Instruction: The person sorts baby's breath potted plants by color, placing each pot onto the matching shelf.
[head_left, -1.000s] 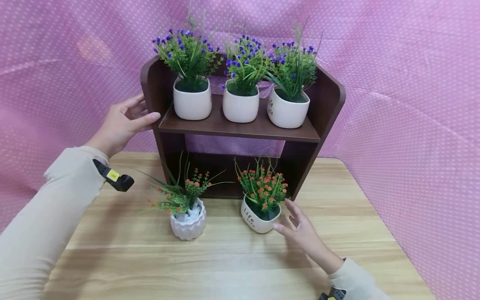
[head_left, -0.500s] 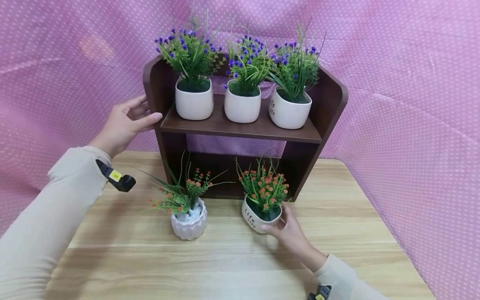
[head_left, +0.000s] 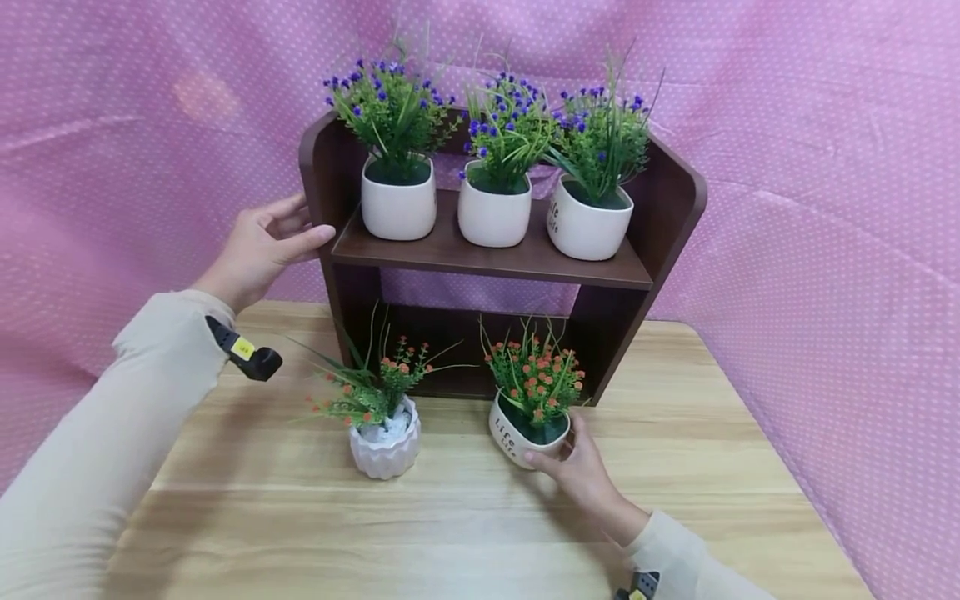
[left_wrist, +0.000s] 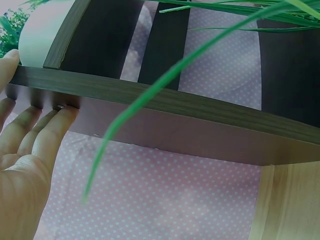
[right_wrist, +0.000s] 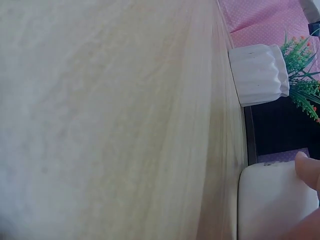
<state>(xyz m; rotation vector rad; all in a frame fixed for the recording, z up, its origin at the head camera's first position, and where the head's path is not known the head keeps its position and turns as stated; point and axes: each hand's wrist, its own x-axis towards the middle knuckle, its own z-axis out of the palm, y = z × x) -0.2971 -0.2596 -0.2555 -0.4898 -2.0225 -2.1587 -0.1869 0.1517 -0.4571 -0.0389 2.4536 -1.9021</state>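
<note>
My left hand (head_left: 258, 250) holds the left side panel of a dark brown two-tier shelf (head_left: 495, 265). The thumb lies at the panel's front edge and the fingers (left_wrist: 50, 132) press its outer face. My right hand (head_left: 581, 475) grips the right side of a white pot (head_left: 517, 443) lettered "Life", with orange flowers (head_left: 536, 375); the thumb is on its front and the other fingers are partly hidden behind it. That pot stands on the table before the shelf. In the right wrist view the thumb (right_wrist: 307, 170) touches the white pot wall (right_wrist: 272, 200).
A ridged white pot (head_left: 386, 450) with orange flowers stands on the wooden table (head_left: 450, 542) to the left. On the upper tier are three white pots with purple flowers: left (head_left: 399, 204), middle (head_left: 495, 212) and right (head_left: 592, 225). Pink dotted cloth (head_left: 810, 208) hangs behind.
My right hand has moved left from beside the lettered pot and closed on its side. The left hand stays at the shelf panel. The whole scene has shifted slightly right in the head view.
</note>
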